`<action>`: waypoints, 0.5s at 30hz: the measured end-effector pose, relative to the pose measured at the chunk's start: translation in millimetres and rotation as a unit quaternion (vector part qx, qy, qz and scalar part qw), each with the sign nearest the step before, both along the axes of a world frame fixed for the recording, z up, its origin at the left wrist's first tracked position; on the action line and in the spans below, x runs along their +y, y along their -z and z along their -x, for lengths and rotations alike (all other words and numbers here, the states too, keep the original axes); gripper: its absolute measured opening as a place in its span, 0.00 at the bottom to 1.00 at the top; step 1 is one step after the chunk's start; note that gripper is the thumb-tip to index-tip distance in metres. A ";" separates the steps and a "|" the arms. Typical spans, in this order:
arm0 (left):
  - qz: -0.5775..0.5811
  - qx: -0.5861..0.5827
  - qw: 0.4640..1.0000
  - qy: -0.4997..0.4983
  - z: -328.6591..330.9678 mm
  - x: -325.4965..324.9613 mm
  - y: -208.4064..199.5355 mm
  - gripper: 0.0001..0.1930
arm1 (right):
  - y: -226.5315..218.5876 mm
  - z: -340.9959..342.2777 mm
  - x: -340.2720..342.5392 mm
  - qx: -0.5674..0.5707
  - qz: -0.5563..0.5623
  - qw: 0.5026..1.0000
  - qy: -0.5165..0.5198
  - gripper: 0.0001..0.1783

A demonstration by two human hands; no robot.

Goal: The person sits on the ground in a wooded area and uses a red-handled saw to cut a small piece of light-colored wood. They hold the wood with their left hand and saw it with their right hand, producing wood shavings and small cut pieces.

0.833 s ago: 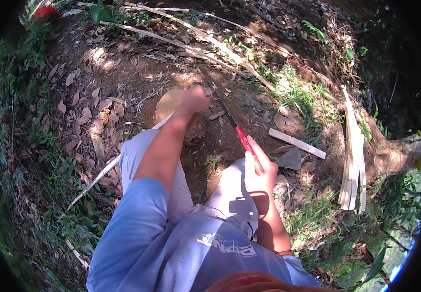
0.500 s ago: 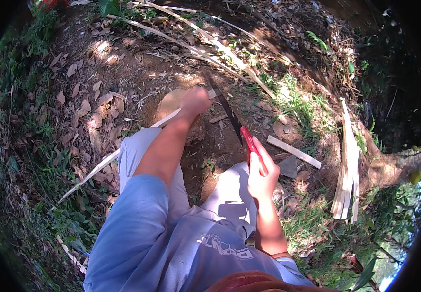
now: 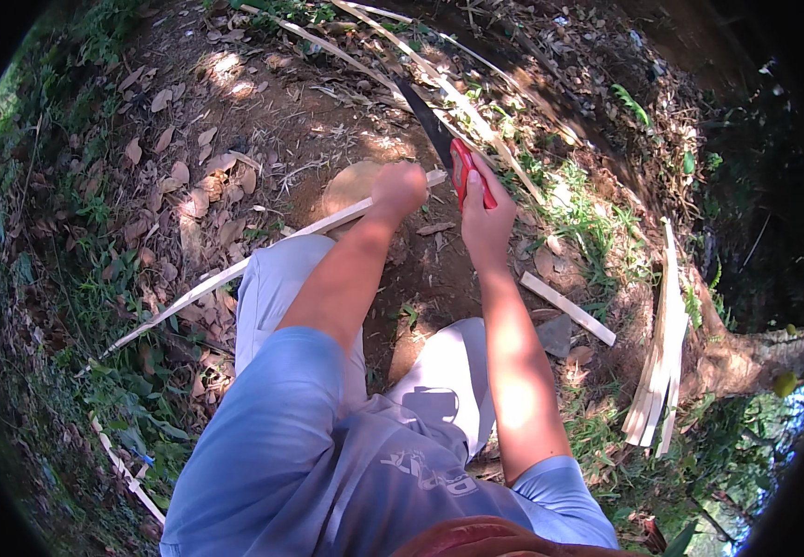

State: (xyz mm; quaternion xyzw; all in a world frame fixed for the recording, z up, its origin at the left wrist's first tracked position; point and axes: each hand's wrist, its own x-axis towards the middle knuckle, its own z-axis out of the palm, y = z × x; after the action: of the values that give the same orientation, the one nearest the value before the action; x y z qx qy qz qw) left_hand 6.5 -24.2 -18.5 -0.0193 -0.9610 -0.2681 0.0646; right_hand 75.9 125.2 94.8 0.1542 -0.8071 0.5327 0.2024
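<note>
While the left hand (image 3: 398, 190) grips a pale strip (image 3: 328, 222) over a round stump (image 3: 343, 186) and the right hand (image 3: 487, 218) holds a red-handled saw (image 3: 437, 135), a slip could injure the left hand, because the blade is near. The strip's long axis slants from lower left to upper right; the saw points forward-left.

Saw blade (image 3: 425, 121): metal, matt
Saw handle (image 3: 461, 165): plastic, glossy, smooth
Long strip (image 3: 228, 274): wood, matt
Shirt (image 3: 267, 418): cloth, matt
Trousers (image 3: 283, 278): cloth, matt
</note>
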 end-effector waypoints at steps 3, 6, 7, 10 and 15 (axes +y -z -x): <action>0.019 -0.003 1.000 0.008 -6.1 -2.8 -9.0 0.10 | 9.2 19.7 -12.4 -0.008 -0.008 1.000 0.006 0.21; 0.019 0.003 1.000 -0.002 -8.2 -4.5 -9.1 0.10 | 14.7 25.4 -18.4 -0.030 0.005 1.000 0.003 0.21; 0.021 0.003 1.000 -0.001 -7.8 -5.9 -8.5 0.10 | 18.1 27.4 -18.9 -0.028 0.014 1.000 -0.003 0.21; 0.027 0.009 1.000 0.006 -6.0 -6.0 -7.4 0.10 | 19.4 26.5 -19.6 -0.040 0.000 0.999 -0.002 0.21; 0.036 0.014 0.999 0.012 -2.4 -5.2 -4.5 0.10 | 23.4 26.3 -21.2 -0.029 -0.024 0.999 -0.001 0.21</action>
State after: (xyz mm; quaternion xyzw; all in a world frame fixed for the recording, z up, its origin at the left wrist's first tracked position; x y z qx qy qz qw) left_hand 8.9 -29.4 -14.0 -0.0364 -0.9689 -0.2335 0.0739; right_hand 49.6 103.9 71.4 0.1449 -0.8249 0.5177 0.1746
